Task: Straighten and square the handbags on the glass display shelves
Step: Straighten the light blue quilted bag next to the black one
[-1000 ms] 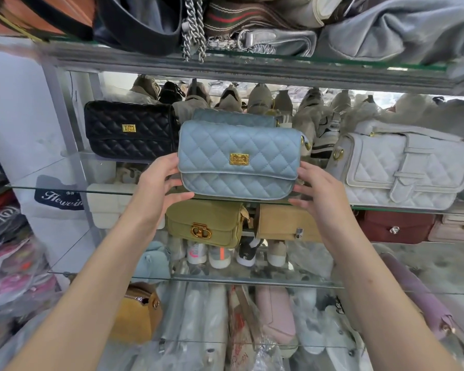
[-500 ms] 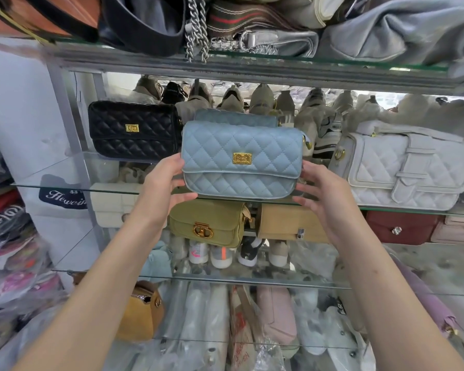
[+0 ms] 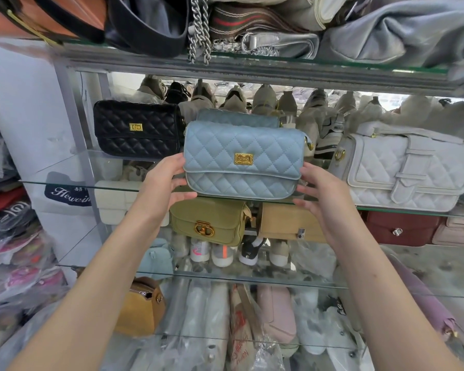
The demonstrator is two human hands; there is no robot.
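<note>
A light blue quilted handbag [image 3: 243,159] with a gold clasp stands at the front of the middle glass shelf [image 3: 65,183]. My left hand [image 3: 166,183] grips its left end, fingers behind and thumb under the bottom corner. My right hand [image 3: 322,194] touches its right end with fairly straight fingers. A second blue quilted bag [image 3: 236,117] stands close behind it. A black quilted bag [image 3: 137,129] is to the left and a white quilted bag [image 3: 402,170] to the right on the same shelf.
On the shelf below sit an olive bag [image 3: 209,223], a tan bag [image 3: 287,223] and a dark red bag [image 3: 399,227]. Bags and a hanging chain [image 3: 198,30] crowd the top shelf. Shoes line the back. Wrapped goods pile up at the left.
Both hands stay at the ends of the light blue handbag, which has hardly moved. The view has drifted slightly.
</note>
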